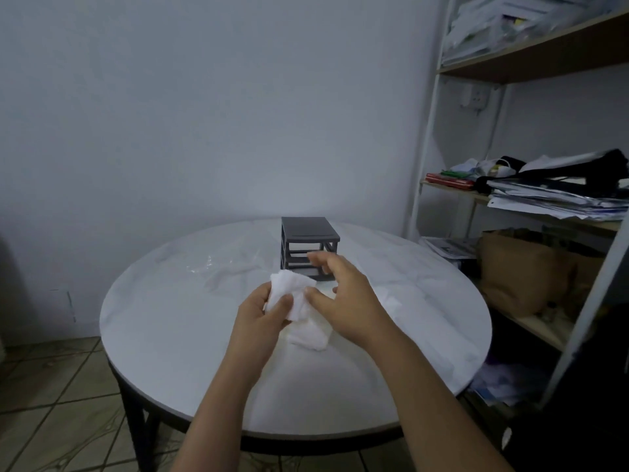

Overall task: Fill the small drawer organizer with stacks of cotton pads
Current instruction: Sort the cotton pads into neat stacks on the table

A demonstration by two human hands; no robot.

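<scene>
Worktop (pixel 170 335), round and white, carries a loose heap of cotton pads (pixel 311 337) nearest the person. Just above it the left hand (pixel 262 311) grips a bunch of pads (pixel 289 291), fingers curled round it. The right hand (pixel 343 298) hovers beside the bunch, fingers loosely spread, blurred, holding nothing. Beyond stands the grey drawer organizer (pixel 308 233).

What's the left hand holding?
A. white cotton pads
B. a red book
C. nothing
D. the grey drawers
A: the left hand grips a bunch of white pads with curled fingers, while the grey drawers stand untouched on the table behind.
</scene>
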